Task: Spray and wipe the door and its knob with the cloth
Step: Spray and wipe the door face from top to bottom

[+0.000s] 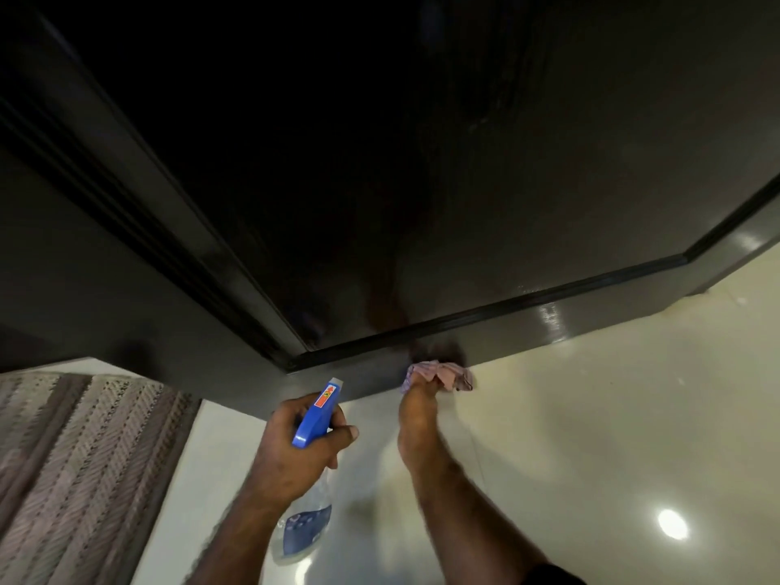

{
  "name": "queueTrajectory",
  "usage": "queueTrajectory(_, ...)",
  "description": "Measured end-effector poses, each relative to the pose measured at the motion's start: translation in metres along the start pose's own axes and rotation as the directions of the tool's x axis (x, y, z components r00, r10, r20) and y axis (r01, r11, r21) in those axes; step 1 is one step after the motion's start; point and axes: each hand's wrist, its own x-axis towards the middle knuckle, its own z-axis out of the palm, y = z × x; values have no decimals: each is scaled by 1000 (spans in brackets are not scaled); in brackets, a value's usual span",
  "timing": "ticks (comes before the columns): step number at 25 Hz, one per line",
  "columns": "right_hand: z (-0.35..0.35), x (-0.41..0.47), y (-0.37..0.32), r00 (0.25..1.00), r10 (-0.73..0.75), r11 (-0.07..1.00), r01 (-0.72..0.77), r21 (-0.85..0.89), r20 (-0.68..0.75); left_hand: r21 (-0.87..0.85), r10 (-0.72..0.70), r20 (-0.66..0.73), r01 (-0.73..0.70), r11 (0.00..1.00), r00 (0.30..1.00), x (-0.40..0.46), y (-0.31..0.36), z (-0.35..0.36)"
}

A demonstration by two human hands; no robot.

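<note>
Nearest the camera, at the bottom centre of the frame, your two bare forearms are reaching up and away from you; your left hand [295, 449], just left of centre, is clenching around the neck of a spray bottle [310, 470], its blue trigger head pointing toward the door and its clear body with a blue label hanging below your wrist; your right hand [415, 411], just right of centre, is gripping a bunched pinkish cloth [439, 375] and pressing it against the lower edge of the door [422, 162], where the dark wood is meeting the floor; the fingers themselves are hidden under the cloth. Beneath your arms a glossy cream tiled floor [591, 415] is spreading across the lower right, catching a round reflection of light near the bottom right corner; a woven mat [84, 449] with a herringbone pattern is lying in the lower left. Farther off, the dark brown door is filling the upper and middle frame, streaks shining faintly on its surface at upper right; its frame [105, 183] is running diagonally down the left side; the knob is not appearing in this view.
</note>
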Motion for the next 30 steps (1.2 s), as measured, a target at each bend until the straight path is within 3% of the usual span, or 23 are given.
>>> queueTrajectory(1,1,17,0,981,-35,999,28,-42,-192,7,13,3,-13,1000,1000,-2,-2,-4)
queueTrajectory(2,8,16,-7,959,-53,995,29,-92,-277,22,39,12,-39,999,999,-4,-3,-8)
queueTrajectory(3,15,3,-7,956,-239,916,164,-366,-170,38,60,21,-61,997,998,-4,-5,-10)
queueTrajectory(4,25,-25,-15,916,-401,782,355,-513,23,55,76,31,-78,995,997,-2,-7,-11)
queueTrajectory(5,40,-34,-1,877,-466,753,464,-467,118,68,87,38,-90,994,995,1,-8,-10)
queueTrajectory(7,34,-24,30,843,-522,713,516,-474,132,54,89,42,-91,994,995,2,-11,-8)
queueTrajectory(8,17,-4,49,874,-447,693,475,-543,194,38,88,47,-89,995,995,0,-12,-7)
queueTrajectory(9,2,-2,45,946,-278,802,323,-503,164,31,88,51,-90,995,995,0,-13,-6)
queueTrajectory(10,-8,11,41,970,-186,828,240,-506,157,33,86,53,-88,996,995,-1,-14,-7)
queueTrajectory(12,-9,8,20,981,21,836,87,-542,191,47,85,57,-88,995,995,-3,-18,-9)
queueTrajectory(13,-8,-4,8,975,54,847,70,-527,216,63,87,54,-90,994,995,-4,-22,-9)
queueTrajectory(15,-7,-37,-12,948,-232,866,303,-397,218,93,71,35,-74,993,997,-3,-28,-6)
queueTrajectory(17,-21,-48,-2,805,-499,662,593,-458,321,98,55,22,-57,994,998,0,-34,-5)
queueTrajectory(19,-28,-34,24,760,-607,477,583,-658,233,90,53,30,-55,994,998,-3,-34,-6)
queueTrajectory(21,-26,-6,42,859,-455,464,452,-762,232,89,66,42,-69,994,997,-6,-30,-7)
queueTrajectory(23,-18,5,43,929,-202,308,360,-881,309,121,31,39,-36,992,999,-9,-29,-12)
queueTrajectory(24,-14,10,40,935,-168,248,346,-905,311,128,25,47,-31,991,999,-11,-31,-14)
queueTrajectory(25,-7,4,32,946,-158,301,320,-898,284,114,39,66,-46,992,997,-13,-35,-16)
queueTrajectory(26,0,-6,24,942,-172,422,334,-843,287,88,66,82,-73,993,994,-15,-38,-21)
queueTrajectory(27,3,-14,20,915,-230,497,404,-768,332,56,88,85,-93,994,993,-17,-42,-26)
queueTrajectory(28,7,-26,14,839,-307,498,545,-675,450,29,95,70,-98,995,993,-19,-46,-30)
queueTrajectory(30,7,-37,7,626,-456,341,779,-525,633,-4,82,22,-82,997,996,-23,-55,-37)
